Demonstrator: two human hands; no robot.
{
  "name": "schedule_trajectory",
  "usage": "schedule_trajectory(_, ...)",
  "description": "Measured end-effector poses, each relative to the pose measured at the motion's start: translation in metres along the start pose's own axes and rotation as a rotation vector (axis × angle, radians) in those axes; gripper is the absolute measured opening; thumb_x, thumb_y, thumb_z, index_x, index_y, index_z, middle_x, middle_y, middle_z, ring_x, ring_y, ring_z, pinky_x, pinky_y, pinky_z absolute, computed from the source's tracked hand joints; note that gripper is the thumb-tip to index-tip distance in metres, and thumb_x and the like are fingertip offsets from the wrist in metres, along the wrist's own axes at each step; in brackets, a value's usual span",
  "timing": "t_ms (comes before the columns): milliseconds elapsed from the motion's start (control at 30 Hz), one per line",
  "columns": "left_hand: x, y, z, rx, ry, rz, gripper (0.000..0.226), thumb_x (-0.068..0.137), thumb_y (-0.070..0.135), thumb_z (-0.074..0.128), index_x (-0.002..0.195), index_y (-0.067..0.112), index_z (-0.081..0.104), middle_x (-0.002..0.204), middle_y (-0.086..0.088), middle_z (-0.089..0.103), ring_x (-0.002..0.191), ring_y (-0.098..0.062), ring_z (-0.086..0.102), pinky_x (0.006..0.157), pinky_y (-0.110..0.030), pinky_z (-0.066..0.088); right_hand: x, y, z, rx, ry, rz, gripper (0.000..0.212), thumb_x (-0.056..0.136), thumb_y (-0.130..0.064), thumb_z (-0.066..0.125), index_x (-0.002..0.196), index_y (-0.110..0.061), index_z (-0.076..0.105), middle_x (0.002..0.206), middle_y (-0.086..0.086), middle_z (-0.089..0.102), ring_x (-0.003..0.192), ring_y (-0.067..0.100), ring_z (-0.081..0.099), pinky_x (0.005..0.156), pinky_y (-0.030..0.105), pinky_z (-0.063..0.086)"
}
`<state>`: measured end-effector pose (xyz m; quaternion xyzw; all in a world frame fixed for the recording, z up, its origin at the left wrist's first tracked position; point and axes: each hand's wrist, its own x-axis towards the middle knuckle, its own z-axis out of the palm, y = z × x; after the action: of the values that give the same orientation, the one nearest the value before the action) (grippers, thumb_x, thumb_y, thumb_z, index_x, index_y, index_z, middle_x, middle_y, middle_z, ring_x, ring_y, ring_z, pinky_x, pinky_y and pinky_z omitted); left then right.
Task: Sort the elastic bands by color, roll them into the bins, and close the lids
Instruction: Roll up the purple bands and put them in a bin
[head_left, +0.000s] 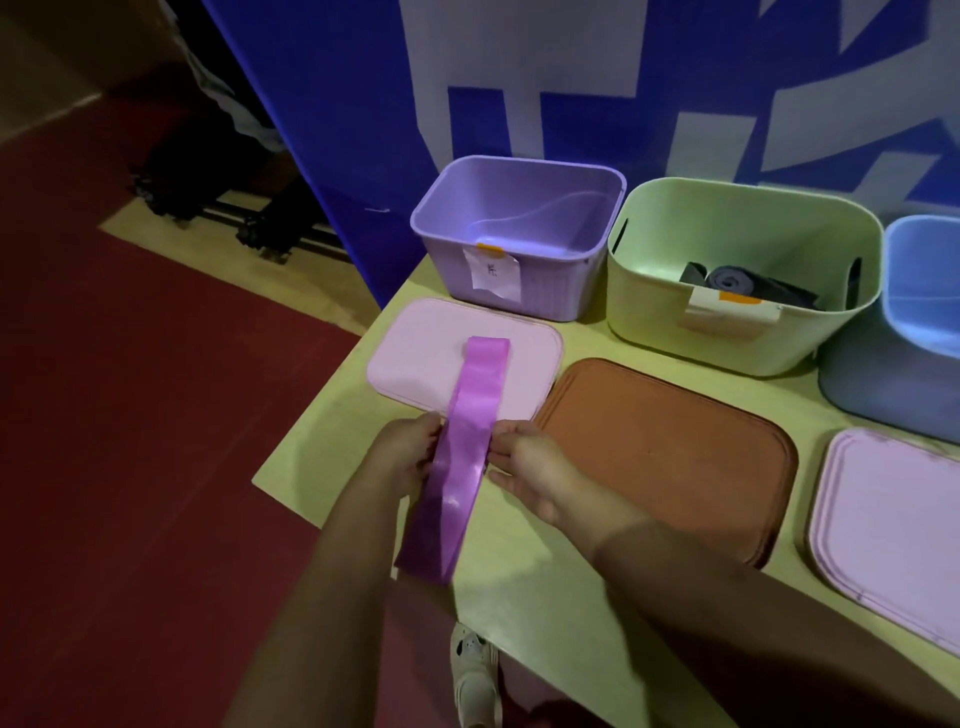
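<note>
Both the left hand (410, 449) and right hand (524, 460) pinch the purple band (467, 441), which lies stretched over the pink lid (415, 343), and it could snap away if one pinch slips.

Staged indoor work station: blue-and-white printed backdrop (675, 78), yellow-green table (519, 597), red floor (130, 467).

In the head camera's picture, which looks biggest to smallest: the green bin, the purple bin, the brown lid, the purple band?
1. Brown lid, nearer the camera, so unsure against the bins
2. Green bin
3. Purple bin
4. Purple band
</note>
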<state>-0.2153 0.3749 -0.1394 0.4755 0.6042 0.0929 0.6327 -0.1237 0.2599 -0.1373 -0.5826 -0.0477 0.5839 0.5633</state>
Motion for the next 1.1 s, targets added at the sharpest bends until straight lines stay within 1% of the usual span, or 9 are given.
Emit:
schedule_trajectory(133, -0.006, 0.008, 0.0, 0.028, -0.061, 0.022, 0.017, 0.089, 0.013, 0.064, 0.089, -0.004, 0.066, 0.079, -0.015, 0.066, 0.062, -0.022, 0.061, 0.051, -0.023, 0.05, -0.002, -0.002, 0.002, -0.001, 0.001, -0.02, 0.032, 0.093, 0.001, 0.041, 0.068, -0.017, 0.048, 0.064, -0.002, 0.054, 0.062, 0.01, 0.051, 0.057, 0.017, 0.041)
schedule_trajectory(300, -0.021, 0.01, 0.001, 0.127, -0.062, 0.158, 0.006, 0.084, 0.006, 0.068, 0.086, 0.002, 0.063, 0.07, -0.009, 0.063, 0.052, -0.017, 0.059, 0.035, -0.012, 0.036, -0.004, -0.004, -0.001, 0.08, 0.025, -0.047, 0.016, 0.093, -0.005, 0.044, 0.085, -0.018, 0.048, 0.078, 0.002, 0.057, 0.073, 0.014, 0.053, 0.069, 0.025, 0.043)
schedule_trajectory(433, -0.029, 0.006, 0.003, 0.112, -0.049, 0.338, 0.007, 0.084, 0.01, 0.069, 0.08, 0.012, 0.063, 0.079, -0.006, 0.065, 0.078, -0.023, 0.058, 0.066, -0.027, 0.045, -0.009, -0.01, -0.005, 0.12, 0.025, -0.066, 0.005, 0.098, -0.017, 0.044, 0.094, -0.016, 0.046, 0.089, 0.006, 0.062, 0.081, 0.019, 0.06, 0.074, 0.027, 0.05)
schedule_trajectory(533, -0.042, 0.01, 0.005, 0.128, -0.088, 0.405, 0.006, 0.084, 0.015, 0.07, 0.086, 0.012, 0.065, 0.087, -0.005, 0.069, 0.083, -0.025, 0.061, 0.075, -0.035, 0.047, -0.013, -0.018, -0.003, 0.123, 0.004, -0.084, 0.014, 0.099, -0.024, 0.045, 0.088, -0.016, 0.048, 0.087, 0.01, 0.057, 0.081, 0.023, 0.057, 0.074, 0.032, 0.053)
schedule_trajectory(600, -0.051, 0.015, 0.005, 0.103, -0.107, 0.425, 0.011, 0.083, 0.013, 0.07, 0.092, 0.009, 0.065, 0.094, -0.01, 0.071, 0.088, -0.029, 0.064, 0.081, -0.041, 0.05, -0.016, -0.028, -0.001, 0.136, 0.009, -0.118, 0.018, 0.099, -0.024, 0.046, 0.088, -0.011, 0.052, 0.083, 0.011, 0.057, 0.073, 0.022, 0.057, 0.065, 0.031, 0.052)
schedule_trajectory(667, -0.06, 0.018, 0.005, 0.085, -0.139, 0.452, 0.008, 0.083, 0.01, 0.068, 0.091, 0.01, 0.065, 0.094, -0.012, 0.071, 0.089, -0.032, 0.064, 0.085, -0.045, 0.05, -0.02, -0.038, 0.0, 0.132, 0.04, -0.163, 0.026, 0.097, -0.026, 0.049, 0.107, -0.003, 0.053, 0.087, 0.015, 0.058, 0.066, 0.021, 0.057, 0.053, 0.027, 0.049)
schedule_trajectory(733, -0.071, 0.021, 0.004, 0.086, -0.184, 0.485, 0.007, 0.082, 0.009, 0.069, 0.085, 0.014, 0.065, 0.094, -0.009, 0.072, 0.089, -0.031, 0.064, 0.084, -0.045, 0.049, -0.024, -0.047, -0.001, 0.19, 0.083, -0.189, 0.037, 0.094, -0.025, 0.056, 0.124, -0.006, 0.044, 0.094, 0.015, 0.062, 0.067, 0.022, 0.061, 0.057, 0.033, 0.052)
schedule_trajectory(833, -0.091, 0.024, 0.006, 0.048, -0.242, 0.539, 0.01, 0.08, 0.005, 0.069, 0.084, 0.01, 0.061, 0.107, -0.002, 0.07, 0.089, -0.027, 0.064, 0.074, -0.037, 0.051, -0.036, -0.058, -0.007, 0.307, 0.116, -0.247, 0.042, 0.089, -0.011, 0.062, 0.125, -0.013, 0.041, 0.096, 0.014, 0.062, 0.073, 0.022, 0.062, 0.071, 0.039, 0.051)
schedule_trajectory(1100, -0.171, 0.012, 0.064, -0.103, -0.435, 0.795, 0.01, 0.084, -0.007, 0.062, 0.087, -0.002, 0.053, 0.097, 0.002, 0.072, 0.073, -0.014, 0.067, 0.063, -0.026, 0.054, -0.118, -0.079, -0.063, 0.339, 0.068, -0.576, 0.043, 0.087, 0.01, 0.051, 0.123, -0.01, 0.04, 0.075, 0.004, 0.062, 0.064, 0.012, 0.059, 0.061, 0.029, 0.047)
